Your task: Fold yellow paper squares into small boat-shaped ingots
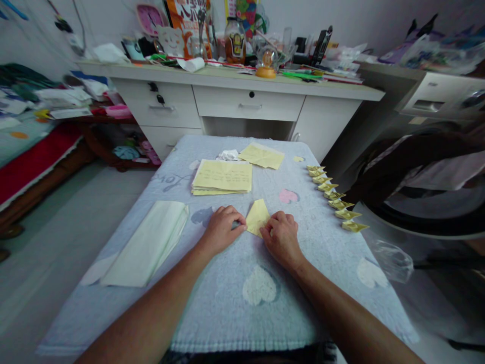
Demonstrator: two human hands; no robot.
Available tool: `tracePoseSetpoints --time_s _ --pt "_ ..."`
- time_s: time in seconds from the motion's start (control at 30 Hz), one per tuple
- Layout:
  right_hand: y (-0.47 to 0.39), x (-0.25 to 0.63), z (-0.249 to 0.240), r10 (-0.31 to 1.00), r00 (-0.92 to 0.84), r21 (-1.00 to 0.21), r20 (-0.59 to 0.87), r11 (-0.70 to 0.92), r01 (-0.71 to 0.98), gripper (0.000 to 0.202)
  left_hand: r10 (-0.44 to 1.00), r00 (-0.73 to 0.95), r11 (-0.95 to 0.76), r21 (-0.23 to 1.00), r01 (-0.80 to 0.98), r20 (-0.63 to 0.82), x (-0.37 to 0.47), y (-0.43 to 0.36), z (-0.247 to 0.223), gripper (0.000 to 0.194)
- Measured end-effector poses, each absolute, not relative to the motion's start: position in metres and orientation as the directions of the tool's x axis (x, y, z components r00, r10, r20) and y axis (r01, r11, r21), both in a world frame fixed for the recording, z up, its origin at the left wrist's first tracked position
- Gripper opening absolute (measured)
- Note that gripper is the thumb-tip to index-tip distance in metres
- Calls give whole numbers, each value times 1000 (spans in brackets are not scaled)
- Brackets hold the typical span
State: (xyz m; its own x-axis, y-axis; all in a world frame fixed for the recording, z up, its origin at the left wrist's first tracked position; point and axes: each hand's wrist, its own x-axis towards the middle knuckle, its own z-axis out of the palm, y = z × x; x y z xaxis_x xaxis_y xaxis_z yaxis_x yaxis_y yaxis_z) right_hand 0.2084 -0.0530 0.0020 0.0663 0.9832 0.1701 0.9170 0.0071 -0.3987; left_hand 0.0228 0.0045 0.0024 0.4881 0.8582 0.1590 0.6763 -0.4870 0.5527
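Observation:
A small piece of yellow paper (257, 214), folded to a narrow top, lies on the cloth-covered table between my hands. My left hand (224, 228) pinches its lower left corner, fingers curled. A small grey thing shows under those fingers, too hidden to name. On the right side of the paper, my right hand (281, 236) grips the edge between thumb and bent fingers. Beyond them sits a stack of yellow paper sheets (223, 176) with faint writing. Folded yellow paper boats (335, 204) stand in a slanting row at the right edge.
Loose yellow sheets (262, 154) and a crumpled white tissue (228, 155) lie behind the stack. A folded pale cloth or paper (148, 245) rests at left. The blue tablecloth (212, 308) has heart prints. A cluttered white desk (227, 81) stands ahead, a washing machine (447, 108) at right.

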Motion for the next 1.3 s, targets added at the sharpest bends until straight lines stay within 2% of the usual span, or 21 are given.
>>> tracePoseSetpoints --time_s 0.53,1.3 --pt "-51 210 2 988 66 -391 140 -6 920 18 865 475 -479 542 690 160 24 6 -1 7" --pt "-52 209 1 982 73 -381 174 -1 925 15 882 441 -458 509 728 163 28 3 -2 5"
